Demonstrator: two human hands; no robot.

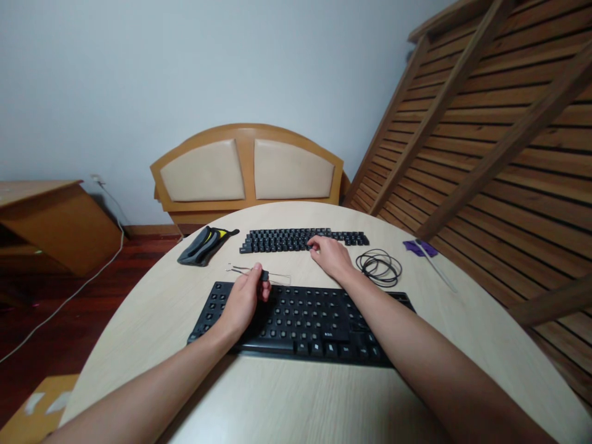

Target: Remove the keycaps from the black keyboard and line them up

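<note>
Pinching the wire tool (265, 275) by the keyboard (296, 344) in our left hand (243, 300). Probably light, bendy; grab its handle (265, 275). Right hand (331, 257): grip unclear.

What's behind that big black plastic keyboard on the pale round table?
Rows of small black keycaps, a coiled black cable, a gray-and-yellow fabric pouch and a flat purple item. The right hand covers some of that area, so whatever lies beneath it can't be seen.

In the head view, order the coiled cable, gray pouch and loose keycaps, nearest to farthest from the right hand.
1. Loose keycaps: at the right hand.
2. Coiled cable: to that hand's right.
3. Gray pouch: well off left.
</note>
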